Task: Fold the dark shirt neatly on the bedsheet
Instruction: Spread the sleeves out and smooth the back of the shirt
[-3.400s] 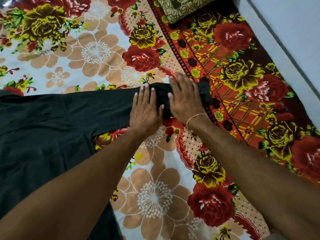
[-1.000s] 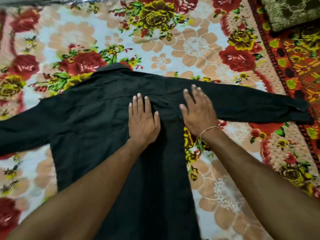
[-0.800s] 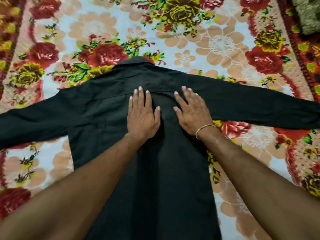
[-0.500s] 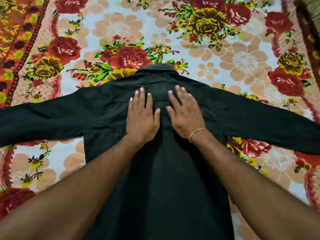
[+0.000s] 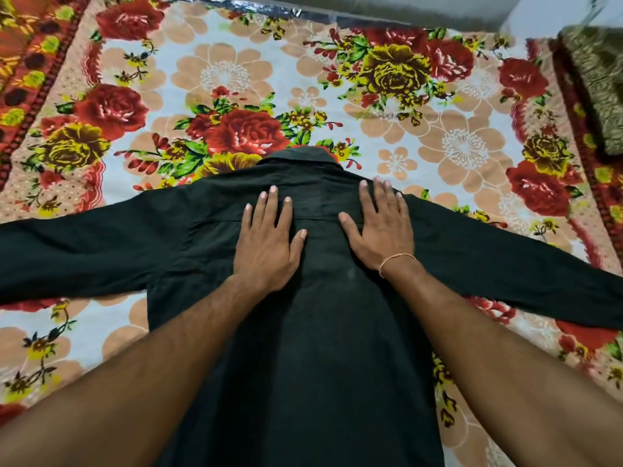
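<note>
The dark shirt point(image 5: 313, 348) lies flat, back side up, on the floral bedsheet point(image 5: 236, 72). Its collar points away from me and both sleeves stretch straight out to the left and right. My left hand point(image 5: 266, 241) presses flat on the upper back, left of the centre. On the right shoulder area my right hand point(image 5: 381, 227) lies flat with straight fingers, a thin thread bracelet on its wrist. Both palms face down and hold nothing. My forearms cover part of the shirt's lower body.
A green patterned pillow point(image 5: 596, 85) lies at the far right edge of the bed. A grey wall edge point(image 5: 387, 15) runs along the far side of the bedsheet. The sheet's red border runs down the left and right sides.
My hands slid left from the right sleeve onto the shirt's upper back. Since half a second ago they have spread apart, the right one moving out toward the right shoulder.
</note>
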